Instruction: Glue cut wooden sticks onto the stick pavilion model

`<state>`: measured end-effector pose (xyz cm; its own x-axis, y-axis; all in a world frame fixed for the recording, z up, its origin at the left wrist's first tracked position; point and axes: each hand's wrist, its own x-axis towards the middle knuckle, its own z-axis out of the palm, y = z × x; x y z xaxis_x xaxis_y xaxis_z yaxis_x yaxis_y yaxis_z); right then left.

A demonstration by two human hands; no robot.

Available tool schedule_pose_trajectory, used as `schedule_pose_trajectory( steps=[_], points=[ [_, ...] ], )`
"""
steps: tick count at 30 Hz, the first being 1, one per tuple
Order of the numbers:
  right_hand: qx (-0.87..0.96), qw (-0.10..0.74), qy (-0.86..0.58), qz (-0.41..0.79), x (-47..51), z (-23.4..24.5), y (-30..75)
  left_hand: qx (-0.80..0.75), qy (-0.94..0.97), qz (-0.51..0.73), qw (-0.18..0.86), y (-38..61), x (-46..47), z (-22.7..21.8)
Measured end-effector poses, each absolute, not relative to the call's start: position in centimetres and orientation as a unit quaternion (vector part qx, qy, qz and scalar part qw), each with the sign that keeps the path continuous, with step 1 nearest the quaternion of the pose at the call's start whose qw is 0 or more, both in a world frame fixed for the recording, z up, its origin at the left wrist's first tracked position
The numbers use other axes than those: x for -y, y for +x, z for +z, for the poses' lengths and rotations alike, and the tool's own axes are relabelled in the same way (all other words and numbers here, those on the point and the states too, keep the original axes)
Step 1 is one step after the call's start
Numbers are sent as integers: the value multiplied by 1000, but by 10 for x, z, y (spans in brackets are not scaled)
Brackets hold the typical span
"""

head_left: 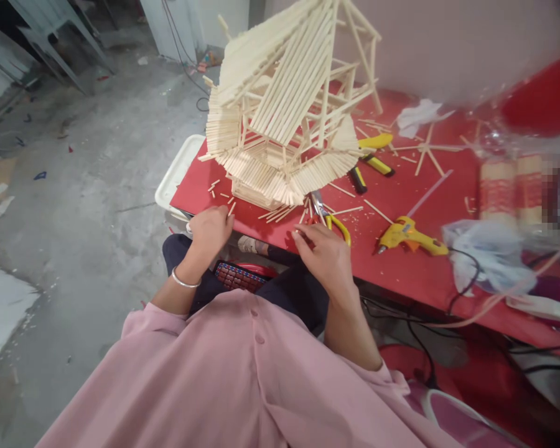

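Note:
A tall model house of pale wooden sticks [287, 106] stands on the red table [401, 261]. My left hand [211, 229] rests at the table's near edge with its fingers curled, touching short stick pieces [224, 198] below the model's left corner. My right hand [321, 247] lies at the edge too, fingers bent and pinched by the yellow-handled cutters [331, 219]; what it holds, if anything, is hidden. A silver bangle [184, 280] circles my left wrist.
A yellow glue gun [410, 236] lies to the right with its black cord trailing off the table. Yellow-and-black tools [371, 158], loose sticks, a white tissue [417, 115], stick bundles [511, 186] and plastic bags [488, 255] sit farther right. Grey concrete floor lies left.

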<state>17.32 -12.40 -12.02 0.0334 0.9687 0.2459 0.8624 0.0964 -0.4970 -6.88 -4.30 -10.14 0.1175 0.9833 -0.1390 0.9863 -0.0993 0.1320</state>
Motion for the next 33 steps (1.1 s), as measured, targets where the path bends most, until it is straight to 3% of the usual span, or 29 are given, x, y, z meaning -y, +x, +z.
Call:
schedule_pose_trajectory(
  steps=[15,25,33],
  points=[
    [672,216,-699,117,125,-120,173,-677,731,-16,84,-62,41,-107],
    [582,137,-801,41,78,-119,188,-677,733,-17,59,-62,42,-111],
    [511,185,-839,31,67,-136,190,-682,729,6,62,-63,43,-117]
  ],
)
